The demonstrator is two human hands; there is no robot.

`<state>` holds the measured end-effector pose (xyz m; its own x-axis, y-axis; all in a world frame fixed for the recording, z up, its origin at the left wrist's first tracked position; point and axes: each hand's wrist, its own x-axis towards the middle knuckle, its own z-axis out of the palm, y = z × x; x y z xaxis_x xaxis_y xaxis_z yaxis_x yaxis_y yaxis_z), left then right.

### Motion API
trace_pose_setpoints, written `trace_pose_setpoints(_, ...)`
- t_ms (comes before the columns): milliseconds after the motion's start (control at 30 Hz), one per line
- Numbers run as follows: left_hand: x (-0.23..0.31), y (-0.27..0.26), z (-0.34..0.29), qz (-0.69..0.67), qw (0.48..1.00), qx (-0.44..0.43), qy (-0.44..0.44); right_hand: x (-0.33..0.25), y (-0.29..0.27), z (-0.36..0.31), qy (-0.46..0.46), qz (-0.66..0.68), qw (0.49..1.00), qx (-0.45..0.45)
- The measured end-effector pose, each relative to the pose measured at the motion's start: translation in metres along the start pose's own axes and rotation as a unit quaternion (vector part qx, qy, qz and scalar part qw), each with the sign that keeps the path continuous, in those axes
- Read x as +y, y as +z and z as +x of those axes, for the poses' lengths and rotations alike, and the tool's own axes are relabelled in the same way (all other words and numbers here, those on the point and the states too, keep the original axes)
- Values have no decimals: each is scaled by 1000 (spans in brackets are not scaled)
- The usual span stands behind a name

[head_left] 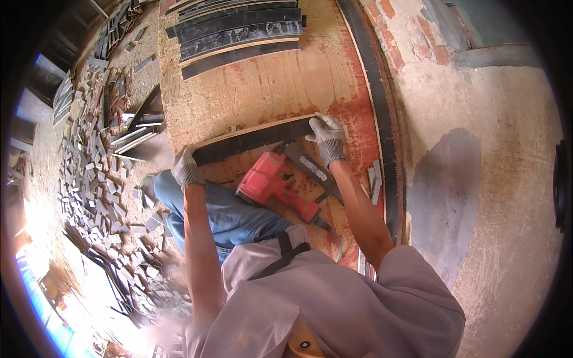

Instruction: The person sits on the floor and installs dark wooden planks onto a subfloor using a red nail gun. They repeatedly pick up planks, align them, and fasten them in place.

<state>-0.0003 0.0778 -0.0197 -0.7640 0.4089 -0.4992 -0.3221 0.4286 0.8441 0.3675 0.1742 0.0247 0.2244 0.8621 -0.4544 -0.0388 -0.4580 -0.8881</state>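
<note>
A long dark strip with a pale wooden edge (pixel 253 139) lies across the reddish plywood board (pixel 262 89). My left hand (pixel 186 168), in a grey glove, grips the strip's left end. My right hand (pixel 326 137), also gloved, presses on its right end with fingers bent over the edge. A red nail gun (pixel 271 184) with a dark magazine rests on the board just below the strip, between my arms; neither hand touches it.
Several dark curved strips (pixel 239 36) are stacked at the top of the board. A black band (pixel 382 119) runs along the board's right edge. Many small offcuts (pixel 95 179) litter the floor at left. A few small blocks (pixel 375 179) lie by my right forearm.
</note>
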Motion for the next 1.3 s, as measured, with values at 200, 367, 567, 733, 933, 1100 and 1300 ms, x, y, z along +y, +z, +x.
trace_pose_setpoints(200, -6, -17, 1, 179, 981, -52, 54, 9, 3, 7, -26, 51, 998, -19)
trace_pose_setpoints(367, 2, -18, -12, 232, 964, -39, 126, 9, -1, 9, -36, 49, 997, -38)
trace_pose_setpoints(567, 20, -27, -21, 256, 961, -45, 98, 8, -5, 6, -38, -37, 998, -45)
trace_pose_setpoints(733, 20, -41, -16, 265, 957, -39, 115, 15, 1, -1, -47, -50, 997, -44)
trace_pose_setpoints(933, 10, -40, -30, 172, 975, -18, 138, 19, 0, -8, -41, -11, 999, -31)
trace_pose_setpoints(1100, 0, -43, -25, 61, 993, -46, 93, 15, 1, -6, -22, -7, 999, -47)
trace_pose_setpoints(1300, 24, -35, -44, 118, 989, -25, 84, 18, 0, -11, -33, -1, 999, -12)
